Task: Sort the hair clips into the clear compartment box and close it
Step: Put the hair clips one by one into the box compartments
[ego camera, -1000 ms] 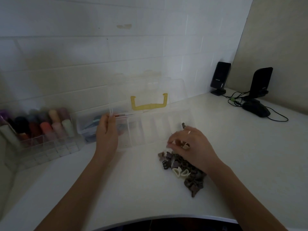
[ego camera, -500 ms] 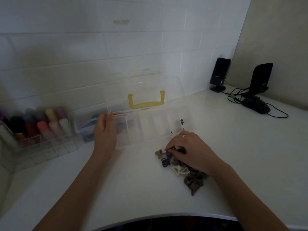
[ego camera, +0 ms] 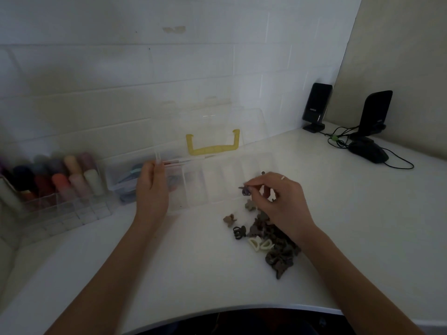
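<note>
On the white desk (ego camera: 169, 262) I see the clear box (ego camera: 217, 187) at 12 o'clock with its lid up, and my left hand (ego camera: 151, 189) holds its left end with curled fingers. My right hand (ego camera: 278, 201) pinches one dark clip (ego camera: 245, 191) just over the box's front edge. At 3 o'clock from my left hand, below my right, lies the pile of clips (ego camera: 271, 245).

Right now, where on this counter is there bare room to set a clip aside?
Bare counter lies between the forearms, and right of the clip pile toward the mouse. Crowded: the compartment box, with the marker rack to its left.
</note>
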{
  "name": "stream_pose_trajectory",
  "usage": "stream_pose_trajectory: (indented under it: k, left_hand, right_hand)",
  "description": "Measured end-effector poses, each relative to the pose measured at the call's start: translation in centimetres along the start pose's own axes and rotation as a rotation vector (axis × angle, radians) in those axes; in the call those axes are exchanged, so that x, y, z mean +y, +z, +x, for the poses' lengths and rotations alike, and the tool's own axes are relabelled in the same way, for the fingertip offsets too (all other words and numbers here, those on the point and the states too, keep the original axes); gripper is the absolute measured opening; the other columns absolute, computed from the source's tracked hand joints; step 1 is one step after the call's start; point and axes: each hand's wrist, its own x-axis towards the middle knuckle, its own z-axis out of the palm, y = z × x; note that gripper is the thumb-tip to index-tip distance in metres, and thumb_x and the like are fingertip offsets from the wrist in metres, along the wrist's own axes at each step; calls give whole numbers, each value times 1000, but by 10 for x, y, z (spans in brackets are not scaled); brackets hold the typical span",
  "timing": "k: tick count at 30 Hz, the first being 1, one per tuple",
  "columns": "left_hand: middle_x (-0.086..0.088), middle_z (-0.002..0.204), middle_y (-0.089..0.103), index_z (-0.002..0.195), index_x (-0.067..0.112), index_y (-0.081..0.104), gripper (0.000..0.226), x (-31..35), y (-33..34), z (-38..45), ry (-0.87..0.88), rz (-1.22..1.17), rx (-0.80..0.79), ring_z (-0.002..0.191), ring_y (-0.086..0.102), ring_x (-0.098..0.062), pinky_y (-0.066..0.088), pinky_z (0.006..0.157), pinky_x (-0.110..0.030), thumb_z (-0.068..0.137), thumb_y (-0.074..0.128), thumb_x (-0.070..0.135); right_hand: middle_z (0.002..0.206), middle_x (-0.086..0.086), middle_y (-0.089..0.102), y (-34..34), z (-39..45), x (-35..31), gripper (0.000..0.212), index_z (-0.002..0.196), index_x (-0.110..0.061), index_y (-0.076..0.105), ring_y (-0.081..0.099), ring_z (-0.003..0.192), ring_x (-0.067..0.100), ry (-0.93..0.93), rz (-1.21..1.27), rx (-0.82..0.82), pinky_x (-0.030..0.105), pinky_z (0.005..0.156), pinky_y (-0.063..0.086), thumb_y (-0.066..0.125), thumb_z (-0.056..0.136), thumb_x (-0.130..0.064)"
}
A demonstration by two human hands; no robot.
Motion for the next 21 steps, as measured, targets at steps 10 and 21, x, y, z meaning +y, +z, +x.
stream_pose_trajectory:
  k: [10,21]
  left_hand:
    - [8,72,47,90,6,49,20,-1,3,-3,14,-23,-3,58,48,16,36,58,2,100,34,15]
    - [9,74,51,90,11,51,22,-5,3,-1,-6,-20,4,59,49,16,37,58,1,101,34,20]
  right_hand:
    - [85,-7,63,10,7,5,13,94,-21,64,52,78,7,-70,-181,-111,22,68,47,68,83,-16]
    - [92,-11,74,16,-1,1,21,102,-26,73,64,80,12,-245,-204,-441,29,63,55,61,85,-26]
